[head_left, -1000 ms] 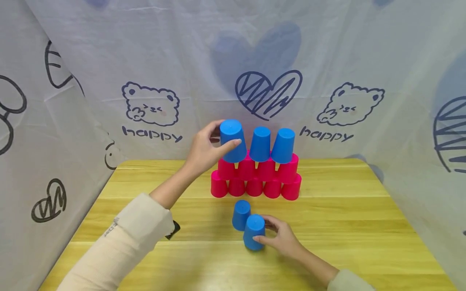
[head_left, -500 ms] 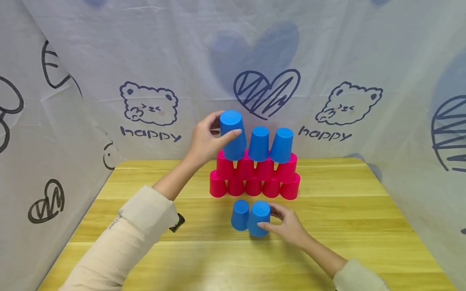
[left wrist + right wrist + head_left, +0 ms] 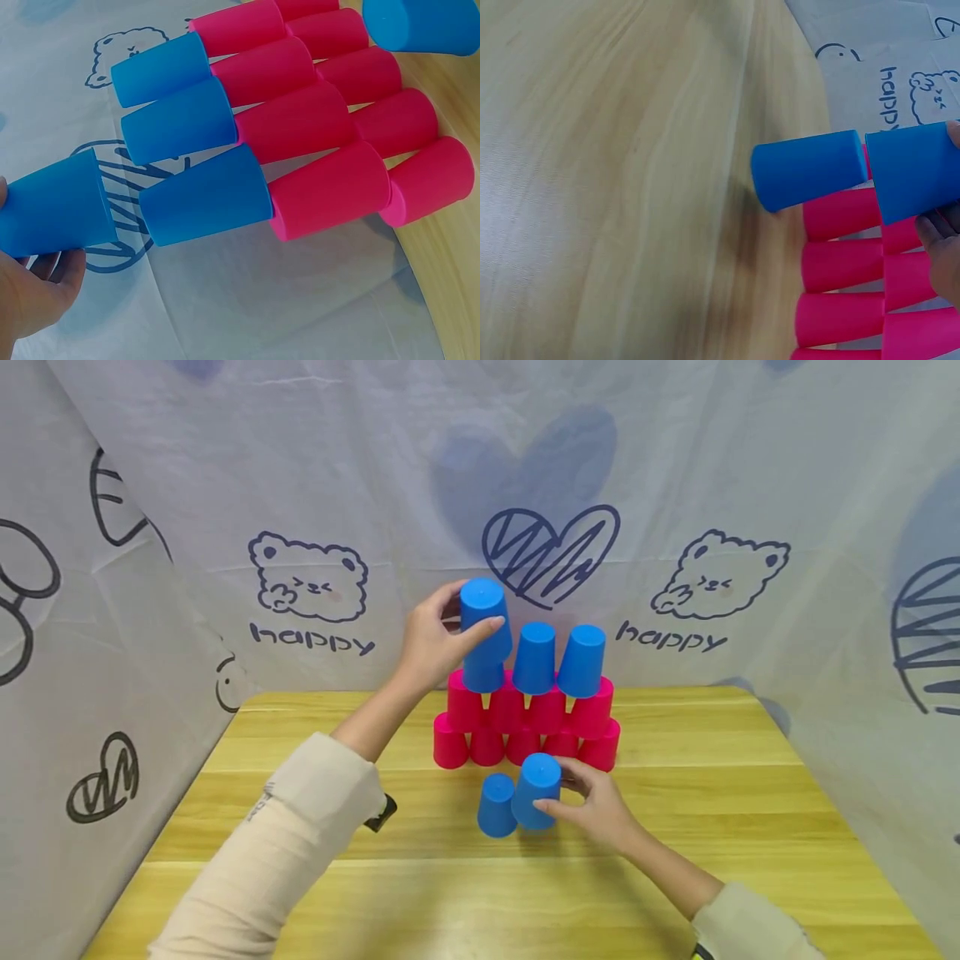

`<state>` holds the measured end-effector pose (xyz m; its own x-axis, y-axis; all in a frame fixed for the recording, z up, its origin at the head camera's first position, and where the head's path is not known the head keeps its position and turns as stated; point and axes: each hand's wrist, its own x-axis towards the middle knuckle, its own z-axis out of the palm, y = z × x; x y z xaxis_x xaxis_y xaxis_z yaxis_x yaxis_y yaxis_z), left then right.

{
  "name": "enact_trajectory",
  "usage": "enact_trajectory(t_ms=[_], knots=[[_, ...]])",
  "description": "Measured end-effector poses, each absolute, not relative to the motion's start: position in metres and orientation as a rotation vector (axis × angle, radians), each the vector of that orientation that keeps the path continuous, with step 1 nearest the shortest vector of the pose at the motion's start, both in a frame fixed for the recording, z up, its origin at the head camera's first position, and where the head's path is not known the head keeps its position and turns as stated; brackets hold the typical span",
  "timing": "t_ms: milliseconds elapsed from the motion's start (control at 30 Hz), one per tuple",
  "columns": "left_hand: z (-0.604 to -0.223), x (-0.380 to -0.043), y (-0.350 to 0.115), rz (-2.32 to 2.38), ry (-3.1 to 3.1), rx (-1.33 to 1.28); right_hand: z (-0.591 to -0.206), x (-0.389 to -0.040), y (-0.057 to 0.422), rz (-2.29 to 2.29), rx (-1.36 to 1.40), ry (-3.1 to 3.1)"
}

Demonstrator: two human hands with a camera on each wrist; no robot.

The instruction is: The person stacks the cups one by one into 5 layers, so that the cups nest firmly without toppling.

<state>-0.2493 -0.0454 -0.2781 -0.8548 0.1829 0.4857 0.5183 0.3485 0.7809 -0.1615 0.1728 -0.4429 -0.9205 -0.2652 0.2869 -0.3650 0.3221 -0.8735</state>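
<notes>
My left hand (image 3: 435, 643) pinches an upside-down blue cup (image 3: 482, 610) between thumb and fingers. Right below it, the leftmost blue cup (image 3: 483, 679) of the pyramid's third row is partly covered in the head view; a gap separates the two in the left wrist view. Two more blue cups (image 3: 534, 660) complete that row. They rest on two rows of red cups (image 3: 467, 703), all mouth down. With thumb and fingers, my right hand (image 3: 596, 810) grips another blue cup (image 3: 536, 792), raised beside a blue cup (image 3: 497, 810) standing on the table.
The wooden table (image 3: 675, 860) extends around the pyramid to both sides and toward me. A white cloth (image 3: 420, 485) with bear and heart drawings hangs close behind the cups, and more cloth closes off both sides.
My left hand has risen with its cup, uncovering a blue cup left on the third row. My right hand has lifted its cup and moved it toward the pyramid, right of the standing cup.
</notes>
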Motion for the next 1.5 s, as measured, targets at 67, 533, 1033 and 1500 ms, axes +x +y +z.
enact_trajectory(t_ms=[67, 533, 1033, 1500], knots=[[-0.276, -0.25, -0.044, -1.514, -2.299, -0.624, -0.439, -0.163, 0.172, 1.664, 0.61, -2.463], [-0.276, -0.251, -0.035, -1.509, -2.369, -0.585, -0.409, -0.17, 0.177, 1.599, 0.624, -2.425], [-0.278, -0.255, -0.029, -1.5, -2.391, -0.558, -0.381, -0.176, 0.181, 1.543, 0.485, -2.446], [-0.281, -0.266, -0.019, -1.45, -2.429, -0.516, -0.356, -0.19, 0.184, 1.487, 0.337, -2.382]])
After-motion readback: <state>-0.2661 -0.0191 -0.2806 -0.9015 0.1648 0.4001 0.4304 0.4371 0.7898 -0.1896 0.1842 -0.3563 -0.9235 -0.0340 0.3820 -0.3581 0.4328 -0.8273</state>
